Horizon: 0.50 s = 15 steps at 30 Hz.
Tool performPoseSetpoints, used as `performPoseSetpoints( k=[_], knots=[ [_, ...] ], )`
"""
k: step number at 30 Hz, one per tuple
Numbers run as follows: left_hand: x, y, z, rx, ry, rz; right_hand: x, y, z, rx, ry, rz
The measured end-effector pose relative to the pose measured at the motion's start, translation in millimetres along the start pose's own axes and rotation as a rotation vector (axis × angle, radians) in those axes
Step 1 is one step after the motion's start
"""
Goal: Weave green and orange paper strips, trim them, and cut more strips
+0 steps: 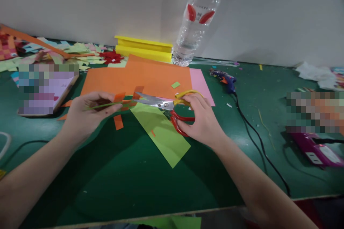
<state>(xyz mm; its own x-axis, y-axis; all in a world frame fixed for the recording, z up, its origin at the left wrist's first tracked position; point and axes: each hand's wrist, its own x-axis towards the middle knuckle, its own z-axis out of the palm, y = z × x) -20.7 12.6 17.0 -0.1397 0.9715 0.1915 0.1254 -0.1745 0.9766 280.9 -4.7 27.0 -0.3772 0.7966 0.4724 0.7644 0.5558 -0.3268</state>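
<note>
My left hand (86,112) pinches a thin green paper strip with orange pieces (125,104) on it, held above the table. My right hand (202,121) grips scissors (165,105) with one yellow and one red handle. Their blades are slightly parted, and the tips reach the right end of the strip; whether they touch it I cannot tell. Below the scissors lies a light green paper sheet (172,145). A small orange paper piece (118,122) is under the strip. Orange paper (158,75) lies behind my hands, over a pink sheet (201,84).
A water bottle (189,32) stands tilted near the wall beside folded yellow paper (142,48). Paper scraps (61,52) and a phone (63,87) are on the left. To the right are a blue glue gun (228,81), its black cord (249,128) and a magenta device (313,146).
</note>
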Motion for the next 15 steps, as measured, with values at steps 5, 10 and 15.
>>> performPoseSetpoints(
  k=[5, 10, 15],
  knots=[
    [-3, 10, -3.1, 0.043, -0.115, 0.152, 2, 3, -2, 0.130, 0.033, 0.056],
    [-5, 15, -6.3, 0.071, -0.139, 0.255, 4, 11, -1, 0.195, 0.052, 0.085],
    [-8, 22, -6.4, 0.089, -0.242, 0.420, 2, 12, 1, 0.202, -0.047, 0.027]
  ],
)
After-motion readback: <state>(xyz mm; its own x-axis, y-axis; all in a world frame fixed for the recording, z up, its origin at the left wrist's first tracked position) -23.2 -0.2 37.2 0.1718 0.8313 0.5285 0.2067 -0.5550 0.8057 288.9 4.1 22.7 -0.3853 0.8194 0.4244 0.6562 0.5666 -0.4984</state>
